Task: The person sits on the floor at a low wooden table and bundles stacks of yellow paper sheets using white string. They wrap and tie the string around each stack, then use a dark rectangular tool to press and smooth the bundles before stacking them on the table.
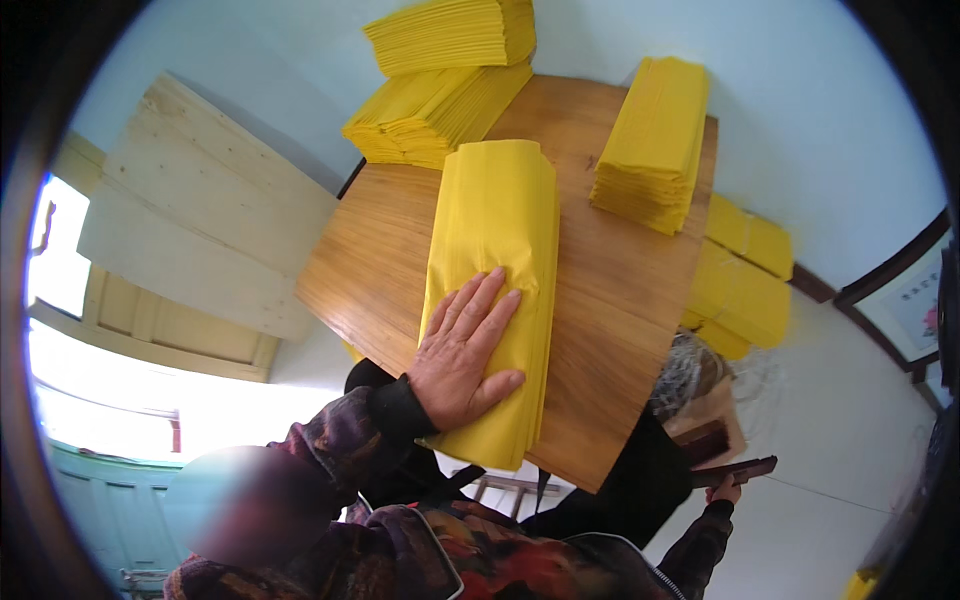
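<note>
One yellow stack (492, 210), overhanging near edge of bench (620, 300), could skew or slip if left grip (460, 350), flat on top with fingers slightly parted, pushes unevenly. Right grip (725, 490), beyond bench's right side, pinches dark bar (741, 470). Stack: long, smooth-topped, layered at sides, creased near left grip.

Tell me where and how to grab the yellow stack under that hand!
The yellow stack lies flat and its near end juts past the edge of the table, so probably grip there from the near side, pinching above and below.
</note>
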### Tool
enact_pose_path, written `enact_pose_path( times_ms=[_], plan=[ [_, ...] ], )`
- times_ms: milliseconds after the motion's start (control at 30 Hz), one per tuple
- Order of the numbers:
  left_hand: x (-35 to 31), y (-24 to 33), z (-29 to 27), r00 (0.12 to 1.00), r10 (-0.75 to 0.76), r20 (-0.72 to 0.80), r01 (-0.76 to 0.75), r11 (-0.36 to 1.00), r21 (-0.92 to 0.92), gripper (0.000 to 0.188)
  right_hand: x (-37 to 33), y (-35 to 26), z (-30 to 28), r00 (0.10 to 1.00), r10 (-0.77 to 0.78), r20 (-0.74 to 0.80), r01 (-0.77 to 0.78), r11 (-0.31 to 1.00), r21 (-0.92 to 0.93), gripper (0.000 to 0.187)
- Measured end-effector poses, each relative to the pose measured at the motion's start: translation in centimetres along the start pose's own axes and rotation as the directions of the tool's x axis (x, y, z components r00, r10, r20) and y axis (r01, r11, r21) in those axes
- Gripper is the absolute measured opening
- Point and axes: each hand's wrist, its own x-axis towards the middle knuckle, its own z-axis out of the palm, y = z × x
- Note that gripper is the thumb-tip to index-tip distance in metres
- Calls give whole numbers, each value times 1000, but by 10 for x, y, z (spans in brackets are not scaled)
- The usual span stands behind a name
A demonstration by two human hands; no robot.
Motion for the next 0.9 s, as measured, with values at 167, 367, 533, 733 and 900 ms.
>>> enact_pose_path(
  times_ms=[167,367,533,733,900],
  plan=[
    [-7,-6,-5,992,43,-122,-53,995,-79,73,-134,-176,-22,873,-421,248,417,906,69,26],
    [-23,-27,-5,919,130,-372,-230,944,-237,50,-345,-342,32,411,-764,498,776,580,249,20],
    [-41,-63,1,801,-283,-527,-225,674,-704,49,-486,-395,112,117,-790,602,915,321,244,16],
    [-41,-75,30,920,-390,-36,-152,-271,-950,51,-565,-370,216,-76,-833,548,957,-215,-195,30],
    [-37,-79,43,952,-306,-28,-147,-373,-916,50,-585,-359,237,34,-794,607,849,-298,-437,40]
  ],
)
